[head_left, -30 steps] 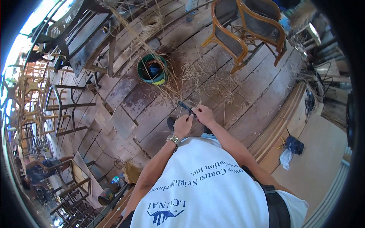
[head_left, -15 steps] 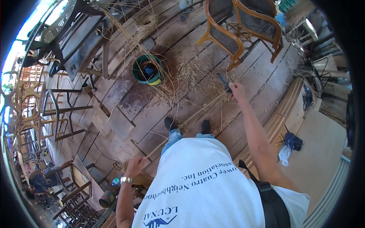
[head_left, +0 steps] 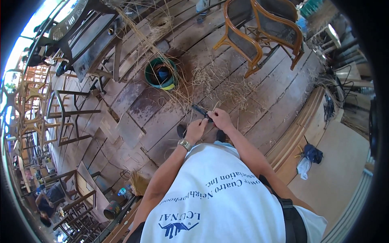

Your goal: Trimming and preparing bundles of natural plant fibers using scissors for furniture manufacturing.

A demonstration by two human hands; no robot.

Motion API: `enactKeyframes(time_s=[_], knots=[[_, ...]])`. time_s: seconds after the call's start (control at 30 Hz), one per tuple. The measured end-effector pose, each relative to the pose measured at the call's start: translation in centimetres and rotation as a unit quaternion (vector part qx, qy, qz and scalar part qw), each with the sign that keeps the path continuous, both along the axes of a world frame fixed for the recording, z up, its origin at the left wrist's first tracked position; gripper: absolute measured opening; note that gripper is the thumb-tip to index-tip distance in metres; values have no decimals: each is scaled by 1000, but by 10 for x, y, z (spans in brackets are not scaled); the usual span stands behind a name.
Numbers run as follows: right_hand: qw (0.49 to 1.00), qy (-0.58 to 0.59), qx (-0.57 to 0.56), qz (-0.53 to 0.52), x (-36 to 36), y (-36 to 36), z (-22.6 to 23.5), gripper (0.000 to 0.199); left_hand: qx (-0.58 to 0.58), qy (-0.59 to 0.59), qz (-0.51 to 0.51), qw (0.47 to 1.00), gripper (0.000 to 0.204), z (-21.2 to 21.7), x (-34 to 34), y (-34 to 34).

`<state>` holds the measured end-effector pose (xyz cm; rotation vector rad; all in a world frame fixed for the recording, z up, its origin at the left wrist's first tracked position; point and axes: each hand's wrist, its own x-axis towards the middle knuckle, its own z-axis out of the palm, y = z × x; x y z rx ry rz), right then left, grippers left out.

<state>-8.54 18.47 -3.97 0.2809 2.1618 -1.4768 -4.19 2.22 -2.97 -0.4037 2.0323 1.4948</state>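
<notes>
My left hand (head_left: pixel 195 130) and my right hand (head_left: pixel 221 120) meet in front of my body, just above my shoes. A dark, flat-bladed knife (head_left: pixel 199 109) juts up and to the left from my right hand, which is closed on its handle. A pale strip end, thin like rattan, shows by the right fingers. My left fingers are pinched together close to the knife; what lies between them is hidden. Beyond the hands stands a green bucket (head_left: pixel 148 81) with dark contents. Pale shavings (head_left: pixel 239 95) litter the floor around it.
Two rattan-framed chairs (head_left: pixel 247 52) stand far right. Long strips (head_left: pixel 139 36) trail over the bucket from a work table (head_left: pixel 95 46) at far left. Chair frames (head_left: pixel 73 115) line the left, where another person (head_left: pixel 50 200) is. Stacked boards (head_left: pixel 298 137) lie at right.
My hands have come together from wide apart: the left moved up and right, the right moved left with the knife. The long strip stretched between them no longer shows.
</notes>
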Motion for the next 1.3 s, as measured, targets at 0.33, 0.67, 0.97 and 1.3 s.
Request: enactKeyframes(time_s=[0.33, 0.67, 0.97, 1.3], knots=[[940, 49, -116, -316, -38, 201, -31, 39, 192, -28, 158, 968, 22, 212, 122, -108], [964, -27, 119, -234, -70, 372, 6, 26, 333, 120, 527, 772, 20, 240, 130, -194], [994, -15, -111, -6, -32, 129, 75, 19, 351, -69, 110, 927, 19, 136, -44, 27], [980, 104, -153, -72, 7, 74, 49, 23, 196, -28, -19, 980, 23, 73, -32, 68]])
